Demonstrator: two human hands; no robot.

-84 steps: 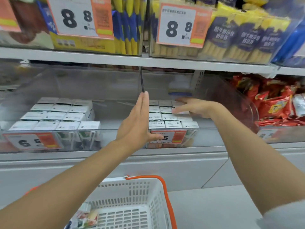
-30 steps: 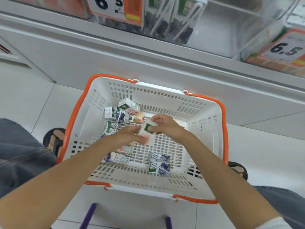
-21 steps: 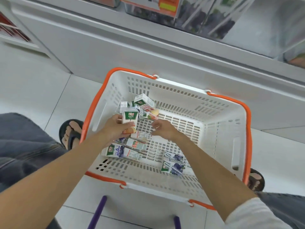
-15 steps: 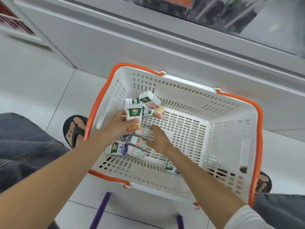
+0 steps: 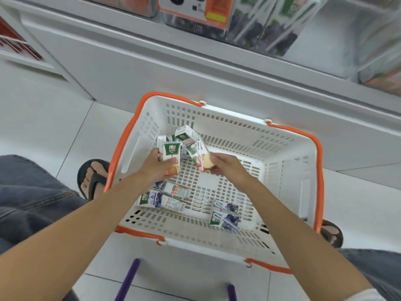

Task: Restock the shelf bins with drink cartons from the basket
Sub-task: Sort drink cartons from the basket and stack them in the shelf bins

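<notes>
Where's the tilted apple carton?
Head view: the tilted apple carton is over the basket, pinched by the right hand, just right of the upright carton in the left hand.

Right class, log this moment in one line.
stage: picking | left hand: grips upright carton | right hand: grips tilted carton | basket: more cartons inside

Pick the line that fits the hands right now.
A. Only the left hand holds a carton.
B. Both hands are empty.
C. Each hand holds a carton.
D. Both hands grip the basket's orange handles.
C: the left hand grips an upright green-label carton and the right hand holds a tilted apple-picture carton, both above the basket.
</notes>
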